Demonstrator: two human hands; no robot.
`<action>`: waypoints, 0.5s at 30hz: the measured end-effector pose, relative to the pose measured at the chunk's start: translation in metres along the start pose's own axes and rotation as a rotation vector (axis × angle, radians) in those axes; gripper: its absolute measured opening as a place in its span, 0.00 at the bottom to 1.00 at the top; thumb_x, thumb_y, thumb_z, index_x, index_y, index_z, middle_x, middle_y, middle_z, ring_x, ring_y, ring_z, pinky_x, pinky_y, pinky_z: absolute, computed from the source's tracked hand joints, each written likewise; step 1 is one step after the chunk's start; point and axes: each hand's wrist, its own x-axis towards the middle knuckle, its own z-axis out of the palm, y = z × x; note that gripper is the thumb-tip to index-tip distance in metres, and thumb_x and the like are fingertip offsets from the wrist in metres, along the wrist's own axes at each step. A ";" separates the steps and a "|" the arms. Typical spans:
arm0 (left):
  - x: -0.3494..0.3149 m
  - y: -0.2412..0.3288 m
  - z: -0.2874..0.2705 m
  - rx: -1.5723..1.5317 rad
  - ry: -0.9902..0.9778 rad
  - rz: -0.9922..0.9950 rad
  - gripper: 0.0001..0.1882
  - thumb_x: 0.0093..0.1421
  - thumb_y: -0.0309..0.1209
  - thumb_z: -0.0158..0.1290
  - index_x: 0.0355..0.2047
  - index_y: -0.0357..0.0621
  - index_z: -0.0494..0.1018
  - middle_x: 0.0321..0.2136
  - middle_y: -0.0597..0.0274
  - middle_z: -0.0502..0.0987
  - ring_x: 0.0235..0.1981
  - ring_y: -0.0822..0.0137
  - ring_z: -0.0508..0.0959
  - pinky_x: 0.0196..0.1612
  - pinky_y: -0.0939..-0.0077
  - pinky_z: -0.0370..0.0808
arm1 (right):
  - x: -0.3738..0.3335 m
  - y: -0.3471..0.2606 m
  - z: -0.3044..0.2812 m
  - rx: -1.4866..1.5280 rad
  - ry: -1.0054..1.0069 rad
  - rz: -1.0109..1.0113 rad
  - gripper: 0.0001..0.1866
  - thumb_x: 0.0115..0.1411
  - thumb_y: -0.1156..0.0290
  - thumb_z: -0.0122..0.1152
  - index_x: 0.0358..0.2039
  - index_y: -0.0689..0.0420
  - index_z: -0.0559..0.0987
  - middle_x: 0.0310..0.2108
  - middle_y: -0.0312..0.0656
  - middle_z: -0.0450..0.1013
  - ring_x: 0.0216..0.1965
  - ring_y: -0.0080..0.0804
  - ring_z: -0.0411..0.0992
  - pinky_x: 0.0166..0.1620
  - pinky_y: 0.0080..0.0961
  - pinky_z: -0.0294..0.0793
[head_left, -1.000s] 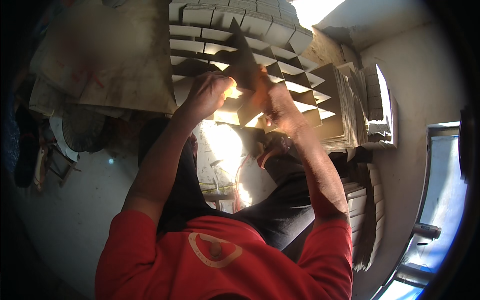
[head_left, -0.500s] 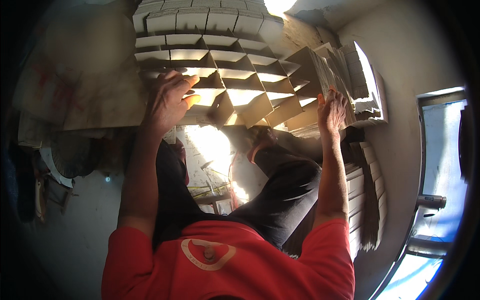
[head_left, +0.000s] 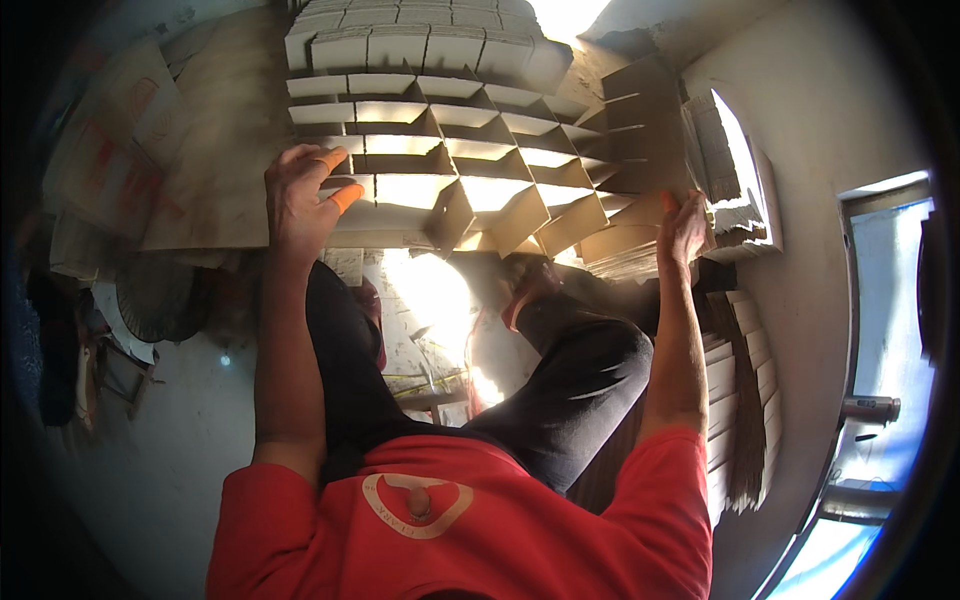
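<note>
A grid of interlocked cardboard divider strips [head_left: 480,160] stands in front of me, its cells lit from behind. My left hand [head_left: 300,200] is at the left ends of the nearest strips, thumb and forefinger apart, with orange covers on those fingertips. Nothing shows gripped in it. On the right, my right hand [head_left: 684,232] pinches the near edge of a slotted cardboard sheet [head_left: 650,125]. The sheet stands tilted beside the grid's right end, its slots facing the grid. My right fingertips are partly hidden.
Behind the grid are stacked cardboard pieces [head_left: 400,45]. More stacks stand at the far right [head_left: 722,150] and by my right knee [head_left: 745,400]. A large cardboard panel [head_left: 215,150] lies left of the grid. A window [head_left: 885,330] is in the right wall.
My left hand has moved left along the grid. My right hand has shifted slightly right and down, and the slotted sheet now stands apart from the stack beside it.
</note>
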 end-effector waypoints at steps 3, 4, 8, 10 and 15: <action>0.000 -0.003 -0.002 -0.031 -0.012 -0.056 0.23 0.41 0.25 0.65 0.41 0.43 0.77 0.39 0.57 0.75 0.45 0.60 0.72 0.49 0.69 0.68 | 0.004 -0.037 -0.027 0.217 0.184 -0.181 0.16 0.61 0.66 0.56 0.44 0.60 0.67 0.38 0.58 0.73 0.32 0.52 0.75 0.31 0.39 0.73; -0.001 -0.007 -0.001 -0.090 -0.035 -0.086 0.23 0.41 0.24 0.65 0.41 0.43 0.77 0.39 0.57 0.75 0.45 0.60 0.72 0.49 0.69 0.69 | 0.004 -0.057 -0.038 0.326 0.184 -0.169 0.17 0.61 0.66 0.56 0.46 0.60 0.67 0.38 0.56 0.74 0.30 0.47 0.76 0.28 0.35 0.74; -0.007 -0.018 0.010 -0.327 -0.064 -0.136 0.17 0.43 0.20 0.62 0.36 0.39 0.77 0.33 0.56 0.76 0.38 0.59 0.75 0.40 0.70 0.73 | -0.024 -0.178 -0.086 0.737 -0.055 -0.098 0.27 0.59 0.69 0.60 0.58 0.56 0.65 0.35 0.41 0.76 0.25 0.20 0.73 0.20 0.16 0.73; -0.007 -0.015 0.010 -0.410 -0.106 -0.173 0.14 0.44 0.19 0.61 0.34 0.39 0.77 0.32 0.55 0.76 0.35 0.60 0.77 0.37 0.71 0.75 | -0.039 -0.203 -0.085 0.927 -0.208 -0.226 0.30 0.57 0.72 0.61 0.59 0.57 0.63 0.33 0.41 0.77 0.20 0.17 0.69 0.18 0.16 0.71; -0.008 -0.016 0.013 -0.483 -0.076 -0.201 0.11 0.46 0.16 0.59 0.32 0.37 0.78 0.26 0.58 0.76 0.29 0.66 0.75 0.33 0.75 0.71 | -0.065 -0.246 -0.059 0.927 -0.477 -0.367 0.32 0.58 0.78 0.56 0.62 0.59 0.58 0.26 0.40 0.76 0.16 0.17 0.67 0.18 0.16 0.69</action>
